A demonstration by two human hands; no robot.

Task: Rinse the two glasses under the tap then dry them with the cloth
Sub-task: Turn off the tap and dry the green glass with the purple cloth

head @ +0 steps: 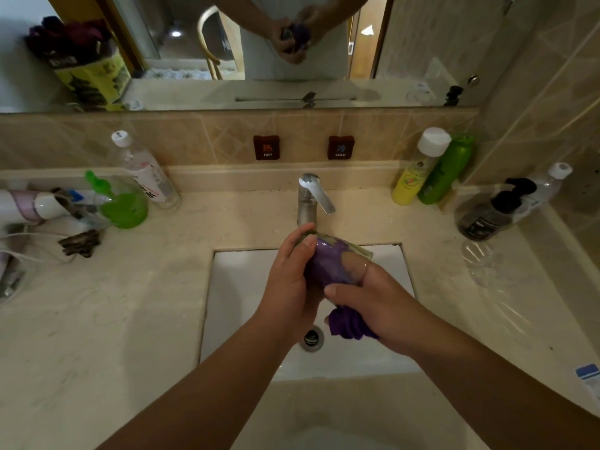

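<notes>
Left grip (287,280) clasping glass (328,254), right grip (373,297) pinching purple cloth (344,324) — wall tags HOT (267,147), COLD (340,147)

head view | worn above, aimed forward and down | sink (246,287) seen close | mirror (292,43) reached at top

We cannot see the base of the glass (337,251): the left hand (289,284) covers it, and the purple cloth (328,267) stuffed inside hides its inner wall. Part of that cloth is buried in the right hand (370,300). The second glass (480,258) on the counter (130,319) is so clear that we can barely trace its outline. The tap's (308,199) spout is hidden behind the hands, so we cannot tell whether water runs. The left edge cuts off the white appliance (22,206), and bottle labels are too blurred to read.
</notes>
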